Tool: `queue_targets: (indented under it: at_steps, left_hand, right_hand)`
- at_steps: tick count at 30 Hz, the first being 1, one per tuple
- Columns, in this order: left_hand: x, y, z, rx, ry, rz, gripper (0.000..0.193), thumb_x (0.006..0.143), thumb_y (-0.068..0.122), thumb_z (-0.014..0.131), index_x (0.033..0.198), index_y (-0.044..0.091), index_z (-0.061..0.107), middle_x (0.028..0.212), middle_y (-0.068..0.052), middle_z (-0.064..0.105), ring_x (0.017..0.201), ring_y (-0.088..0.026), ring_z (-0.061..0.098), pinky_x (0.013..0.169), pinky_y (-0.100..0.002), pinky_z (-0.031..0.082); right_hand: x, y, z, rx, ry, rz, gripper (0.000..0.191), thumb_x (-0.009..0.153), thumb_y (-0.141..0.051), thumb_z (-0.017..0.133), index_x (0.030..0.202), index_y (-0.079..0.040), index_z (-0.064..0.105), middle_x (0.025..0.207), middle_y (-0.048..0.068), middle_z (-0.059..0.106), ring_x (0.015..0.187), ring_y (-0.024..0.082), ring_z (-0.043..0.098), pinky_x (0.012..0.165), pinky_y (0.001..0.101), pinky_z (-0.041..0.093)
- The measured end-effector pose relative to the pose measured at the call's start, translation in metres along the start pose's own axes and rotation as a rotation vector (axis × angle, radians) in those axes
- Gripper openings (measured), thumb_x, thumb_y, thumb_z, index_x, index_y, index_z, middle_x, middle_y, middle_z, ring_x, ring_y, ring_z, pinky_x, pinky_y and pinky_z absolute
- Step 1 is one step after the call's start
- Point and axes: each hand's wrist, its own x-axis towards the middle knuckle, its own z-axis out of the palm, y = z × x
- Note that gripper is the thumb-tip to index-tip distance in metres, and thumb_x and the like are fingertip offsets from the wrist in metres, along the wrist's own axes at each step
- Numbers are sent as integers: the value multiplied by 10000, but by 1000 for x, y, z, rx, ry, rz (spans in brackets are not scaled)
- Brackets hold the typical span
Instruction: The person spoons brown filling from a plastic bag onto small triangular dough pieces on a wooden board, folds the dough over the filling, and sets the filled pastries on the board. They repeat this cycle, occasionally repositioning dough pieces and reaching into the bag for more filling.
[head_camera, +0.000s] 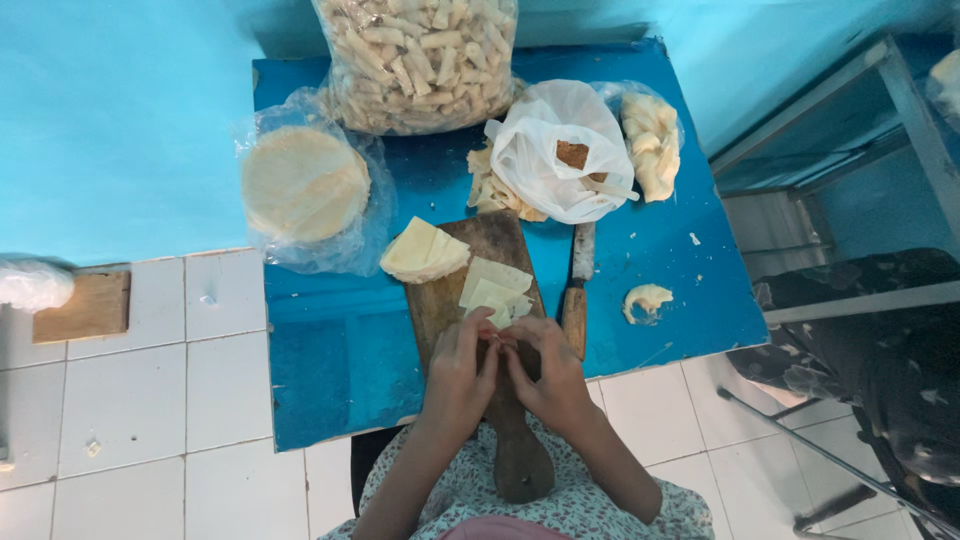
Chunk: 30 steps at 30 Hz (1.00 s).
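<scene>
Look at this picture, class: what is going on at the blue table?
A person seated at the blue table has the left hand and right hand together over a wooden cutting board, working something small between the fingers. Cut pale dough sheets lie on the board just ahead. A knife rests beside it. Bags of round wrappers and rolled pieces sit farther back.

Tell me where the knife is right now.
In the head view, the knife lies on the blue table just right of the wooden cutting board, below the white plastic bag, with its handle beside the right hand.
</scene>
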Motion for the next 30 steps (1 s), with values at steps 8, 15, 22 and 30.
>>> queue_targets:
  at_steps: [8, 15, 22, 30]
  left_hand:
    - [-2, 1, -12, 180, -86, 123, 429, 880, 52, 713, 1289, 19, 588, 1068, -161, 664, 1037, -374, 617, 877, -475, 497]
    - [4, -1, -22, 155, -202, 218, 492, 871, 62, 705, 1337, -10, 561, 1102, -193, 650, 1053, -381, 610, 889, -466, 504]
    - [4, -5, -20, 239, -199, 323, 494, 869, 9, 629, 1354, -41, 551, 1082, -191, 670, 1046, -360, 635, 895, -447, 528]
    - [5, -4, -12, 220, -118, 297, 329, 925, 80, 684, 1218, -42, 600, 992, -186, 676, 950, -356, 655, 838, -456, 527]
  right_hand:
    - [7, 14, -29, -83, -148, -114, 479, 776, 16, 788, 1209, -42, 590, 1176, 137, 727, 1105, 356, 714, 904, 423, 572]
    - [18, 28, -29, 15, -244, -122, 468, 844, -1, 791, 1260, -57, 584, 1152, 129, 734, 1060, 313, 745, 874, 388, 604]
    - [24, 32, -32, 129, -287, -42, 536, 813, -47, 823, 1276, -42, 552, 1113, 129, 737, 1011, 287, 768, 849, 389, 598]
    - [28, 32, -23, 80, -257, -66, 431, 887, 6, 753, 1236, -39, 505, 1114, 126, 745, 1065, 278, 760, 882, 367, 585]
